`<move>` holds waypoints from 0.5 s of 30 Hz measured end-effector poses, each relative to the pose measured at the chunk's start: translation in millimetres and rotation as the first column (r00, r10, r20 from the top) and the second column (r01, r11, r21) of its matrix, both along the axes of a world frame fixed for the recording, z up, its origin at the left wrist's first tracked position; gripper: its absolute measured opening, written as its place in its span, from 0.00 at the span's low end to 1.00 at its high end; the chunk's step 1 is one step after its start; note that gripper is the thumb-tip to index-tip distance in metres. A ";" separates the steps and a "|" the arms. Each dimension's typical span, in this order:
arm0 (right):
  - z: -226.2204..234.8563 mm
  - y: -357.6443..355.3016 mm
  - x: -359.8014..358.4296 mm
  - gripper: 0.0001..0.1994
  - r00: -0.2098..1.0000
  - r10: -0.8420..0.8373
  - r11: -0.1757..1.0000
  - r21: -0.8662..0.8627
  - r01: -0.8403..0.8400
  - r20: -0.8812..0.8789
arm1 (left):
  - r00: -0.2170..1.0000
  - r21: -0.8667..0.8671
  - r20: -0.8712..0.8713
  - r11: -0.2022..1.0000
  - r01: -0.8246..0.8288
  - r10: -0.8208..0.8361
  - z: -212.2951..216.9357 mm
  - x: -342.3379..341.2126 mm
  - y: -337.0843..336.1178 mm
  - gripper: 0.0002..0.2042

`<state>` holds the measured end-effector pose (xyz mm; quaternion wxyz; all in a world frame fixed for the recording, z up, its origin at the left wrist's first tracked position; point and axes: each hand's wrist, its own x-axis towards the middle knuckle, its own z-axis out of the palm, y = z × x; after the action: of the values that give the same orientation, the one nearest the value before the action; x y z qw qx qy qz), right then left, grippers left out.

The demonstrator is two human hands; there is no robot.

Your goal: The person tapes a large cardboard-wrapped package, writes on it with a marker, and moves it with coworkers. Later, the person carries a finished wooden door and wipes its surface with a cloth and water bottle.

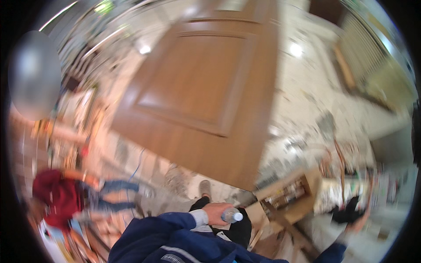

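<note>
My left hand (214,213) is closed around a small clear plastic bottle (229,214) with a pale cap, held in front of my body over my dark trousers. Far off to the lower right, my right hand (356,225) reaches out from a navy sleeve, right beside a limp black thing (347,212) that looks like cloth or a glove. Motion blur smears its fingers, so whether it grips the black thing is unclear. A large brown panelled door (193,83) stretches away ahead of me.
An open cardboard box (312,186) with small items inside stands to my right. Another person in a dark red top (57,197) and jeans is at the left. A ribbed pale panel (362,50) stands at the far right. Debris and dark stains mark the pale floor (302,105).
</note>
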<state>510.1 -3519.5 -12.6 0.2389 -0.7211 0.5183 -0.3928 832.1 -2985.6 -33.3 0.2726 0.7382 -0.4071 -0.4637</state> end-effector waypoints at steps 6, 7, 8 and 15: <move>-126.2 310.2 156.5 0.20 0.810 0.587 0.427 0.852 -0.303 -0.006 | 0.941 -0.094 -0.024 0.936 -0.339 0.338 15.6 45.8 119.8 0.38; -129.1 349.1 176.0 0.20 0.761 0.648 0.307 0.909 -0.281 0.016 | 0.912 -0.089 -0.032 0.907 -0.411 0.410 14.4 59.1 144.9 0.39; -126.1 380.9 194.8 0.21 0.718 0.695 0.214 0.944 -0.251 0.033 | 0.879 -0.078 -0.043 0.875 -0.478 0.476 13.9 72.3 173.3 0.39; -16.2 546.5 398.1 0.21 0.210 0.971 -0.022 0.924 -0.383 0.110 | 0.436 -0.072 0.118 0.446 -0.892 0.892 27.7 139.7 375.0 0.40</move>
<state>908.2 -2973.0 -28.9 0.5336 -0.7443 0.1900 0.3540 971.9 -2610.7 -5.7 0.4464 0.8722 0.0251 -0.1987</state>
